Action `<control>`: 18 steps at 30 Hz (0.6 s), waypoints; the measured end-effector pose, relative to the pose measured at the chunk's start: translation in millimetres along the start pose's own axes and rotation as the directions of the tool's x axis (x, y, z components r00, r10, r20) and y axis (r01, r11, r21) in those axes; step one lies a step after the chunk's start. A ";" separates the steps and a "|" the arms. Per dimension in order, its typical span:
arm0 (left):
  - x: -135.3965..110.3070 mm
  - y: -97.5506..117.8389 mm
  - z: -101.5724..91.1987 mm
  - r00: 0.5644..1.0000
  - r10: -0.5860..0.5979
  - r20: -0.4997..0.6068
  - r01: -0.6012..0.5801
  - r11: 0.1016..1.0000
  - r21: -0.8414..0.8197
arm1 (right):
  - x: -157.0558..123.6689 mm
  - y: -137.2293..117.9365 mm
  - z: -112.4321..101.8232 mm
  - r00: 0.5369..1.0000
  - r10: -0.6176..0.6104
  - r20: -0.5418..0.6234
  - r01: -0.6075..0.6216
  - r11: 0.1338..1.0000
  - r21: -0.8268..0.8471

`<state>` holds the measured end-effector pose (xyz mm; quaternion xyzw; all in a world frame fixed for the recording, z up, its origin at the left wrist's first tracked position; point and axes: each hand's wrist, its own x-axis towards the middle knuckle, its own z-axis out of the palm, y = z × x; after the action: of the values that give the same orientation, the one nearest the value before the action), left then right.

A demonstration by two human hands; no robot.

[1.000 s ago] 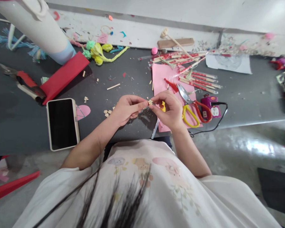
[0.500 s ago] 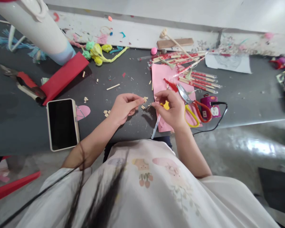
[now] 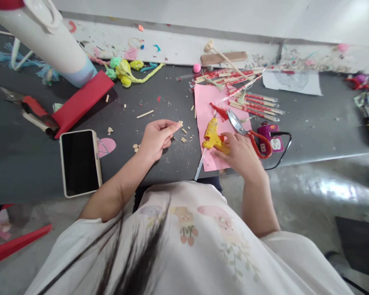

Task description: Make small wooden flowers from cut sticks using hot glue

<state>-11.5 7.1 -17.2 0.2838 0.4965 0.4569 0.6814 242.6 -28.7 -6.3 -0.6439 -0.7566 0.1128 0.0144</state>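
My left hand (image 3: 156, 138) is raised over the dark table (image 3: 160, 159), fingers pinched on a small wooden piece (image 3: 180, 123). More small wooden bits (image 3: 184, 136) lie just to its right. My right hand (image 3: 240, 153) rests on the pink paper (image 3: 206, 102), fingers curled around the handle of a yellow glue gun (image 3: 211, 137). A clear glue stick (image 3: 200, 163) pokes out from the gun toward me. Scissors with red and yellow handles (image 3: 249, 133) lie right beside that hand.
A phone (image 3: 79, 161) lies face up at left beside a pink heart cutout (image 3: 106, 146). A red folded card (image 3: 81, 101), a white tube (image 3: 46, 39) and pliers (image 3: 27, 107) sit far left. Red-wrapped sticks (image 3: 252, 102) and a purple plug (image 3: 272, 139) lie at right.
My hands have parted. The right hand moved right and down onto the yellow glue gun. The left hand stayed put, still pinching the small wooden piece.
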 end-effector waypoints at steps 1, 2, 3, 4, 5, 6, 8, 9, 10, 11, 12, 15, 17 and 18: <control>0.2 -0.1 0.0 1.000 -0.004 0.006 0.004 1.000 -0.004 | 0.1 1.2 2.6 1.000 0.003 0.004 -0.003 1.000 -0.017; 0.4 -0.2 0.1 1.000 -0.008 0.009 0.008 1.000 -0.006 | 1.0 1.8 4.7 1.000 0.008 0.004 -0.008 1.000 -0.028; 0.5 -0.4 0.2 1.000 -0.013 0.009 0.013 1.000 -0.005 | 2.6 2.0 6.1 1.000 0.012 0.003 -0.012 0.999 -0.034; 0.5 -0.6 0.3 1.000 -0.020 0.008 0.020 1.000 -0.001 | 4.6 1.8 6.8 1.000 0.013 0.007 -0.012 0.999 -0.036; 0.5 -0.8 0.5 1.000 -0.026 0.005 0.026 1.000 0.004 | 6.8 1.5 6.9 1.000 0.010 0.018 -0.009 0.999 -0.033; 0.4 -1.0 0.8 1.000 -0.031 0.005 0.031 1.000 0.007 | 9.2 1.2 6.6 0.999 0.004 0.034 -0.003 1.000 -0.028; 0.0 -1.4 1.2 0.999 -0.036 0.011 0.036 0.999 0.007 | 13.1 0.9 5.5 0.998 -0.019 0.067 0.020 1.000 -0.021; -0.2 -1.5 1.5 0.999 -0.036 0.015 0.036 0.999 0.007 | 14.5 1.1 4.9 0.996 -0.034 0.078 0.036 0.999 -0.024; -0.4 -1.7 1.7 0.999 -0.034 0.019 0.034 0.999 0.005 | 15.2 1.6 4.4 0.995 -0.047 0.084 0.050 0.998 -0.032; -0.5 -1.8 1.8 0.999 -0.031 0.023 0.031 1.000 0.004 | 15.3 2.4 3.9 0.995 -0.059 0.084 0.062 0.997 -0.040; -0.6 -1.8 1.9 0.999 -0.028 0.026 0.028 1.000 0.003 | 14.7 3.4 3.3 0.995 -0.068 0.079 0.072 0.997 -0.040; -0.7 -1.8 1.7 0.999 -0.017 0.034 0.018 1.000 -0.007 | 8.9 7.6 0.8 0.996 -0.077 0.034 0.074 0.995 0.069; -0.8 -1.7 1.3 0.999 -0.014 0.046 0.015 1.000 -0.018 | 2.5 10.3 -0.9 0.997 -0.071 0.008 0.067 0.969 0.239; -0.8 -1.6 1.2 0.998 -0.015 0.054 0.016 1.000 -0.026 | -1.0 11.1 -1.3 0.998 -0.066 0.005 0.061 0.937 0.345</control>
<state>-10.0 5.8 -17.8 0.2832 0.4742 0.4502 0.7016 253.7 -27.9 -7.0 -0.6058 -0.7456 0.2483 0.1244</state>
